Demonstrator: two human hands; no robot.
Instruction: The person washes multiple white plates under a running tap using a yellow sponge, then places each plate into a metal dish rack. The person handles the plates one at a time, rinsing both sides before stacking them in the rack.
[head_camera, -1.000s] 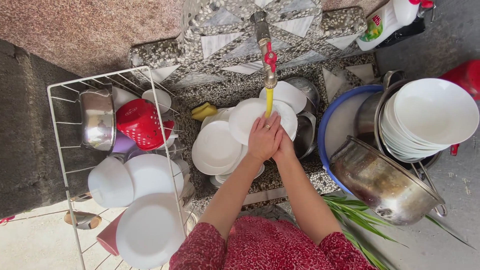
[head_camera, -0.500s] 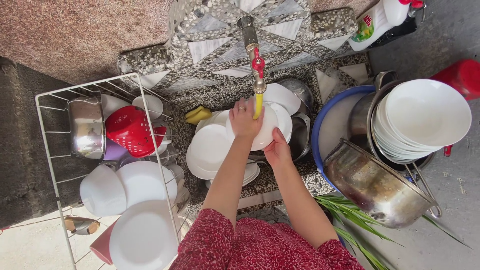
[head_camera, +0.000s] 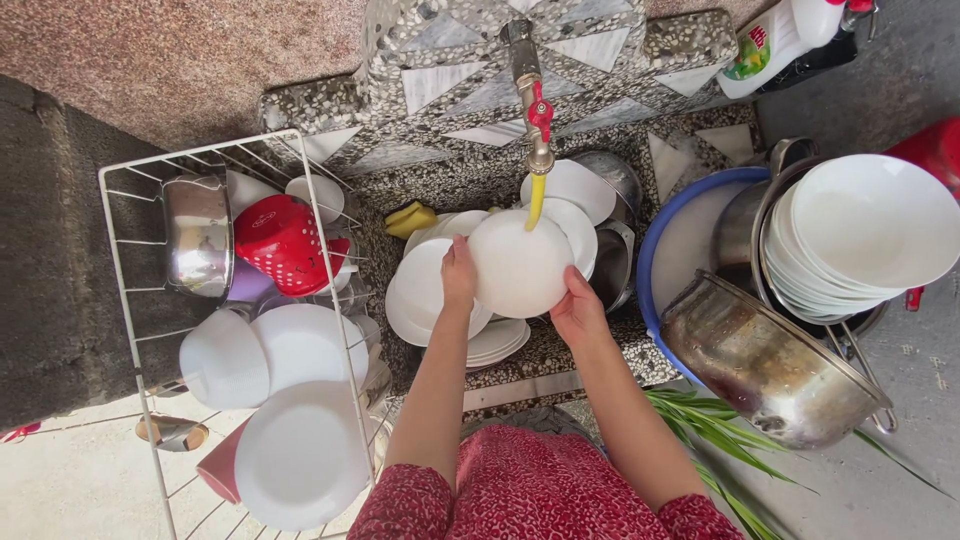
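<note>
Your left hand (head_camera: 459, 275) and right hand (head_camera: 578, 305) have their fingers clamped on opposite rims of the white plate (head_camera: 520, 265), held over the stack of plates (head_camera: 430, 300) in the stone sink (head_camera: 560, 350). Likely wet, slick, stiff and breakable, so grip the rim both sides. Beyond, the tap (head_camera: 535, 110) spout sits just above it.
</note>
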